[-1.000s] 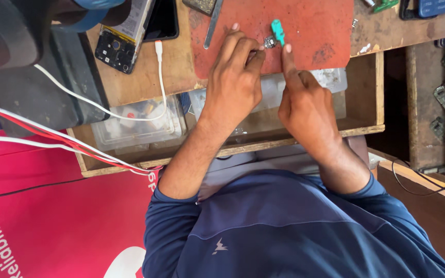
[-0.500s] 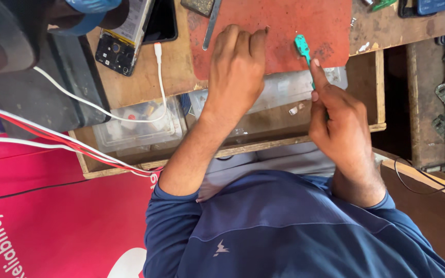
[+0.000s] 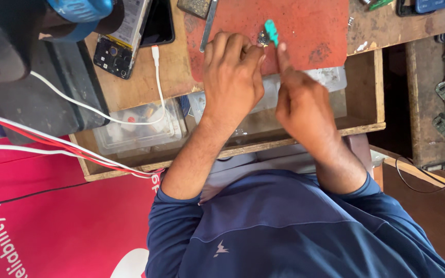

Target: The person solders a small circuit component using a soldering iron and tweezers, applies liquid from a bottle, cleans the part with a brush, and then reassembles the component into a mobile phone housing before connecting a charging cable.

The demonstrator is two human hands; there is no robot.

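Our left hand [image 3: 233, 72] pinches a small metal part [image 3: 261, 37] against the red mat [image 3: 310, 25] to steady it; our right hand [image 3: 300, 103], fingers pressed together, works it with a teal-handled tool [image 3: 271, 31].

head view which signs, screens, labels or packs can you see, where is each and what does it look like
Red banner: lower left beside the person, bright red with white lettering.
Opened phone: top left on the wooden bench, back cover off, dark insides with a pale label on its battery.
Dark phone: right beside it, glossy black slab, nothing lit.
Clear plastic box: in the open drawer, left of the left hand, small parts inside.
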